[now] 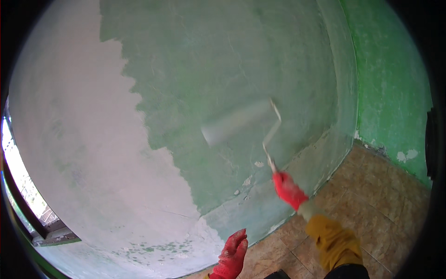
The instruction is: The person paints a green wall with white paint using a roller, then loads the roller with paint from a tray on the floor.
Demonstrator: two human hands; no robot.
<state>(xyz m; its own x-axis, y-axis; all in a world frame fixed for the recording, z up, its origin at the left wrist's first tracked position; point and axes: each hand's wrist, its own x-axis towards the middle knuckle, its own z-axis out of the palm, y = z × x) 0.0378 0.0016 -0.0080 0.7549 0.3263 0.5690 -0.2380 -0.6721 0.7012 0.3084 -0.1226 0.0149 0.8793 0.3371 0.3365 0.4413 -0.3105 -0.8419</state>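
The right hand in a bright red glove was curled around the pale handle of a long white paint roller. The roller looked blurry in front of the big faded green wall, to the right of the wide white paint. I could not tell if they touched. The left hand in a red glove was down low, fingers loose and free.
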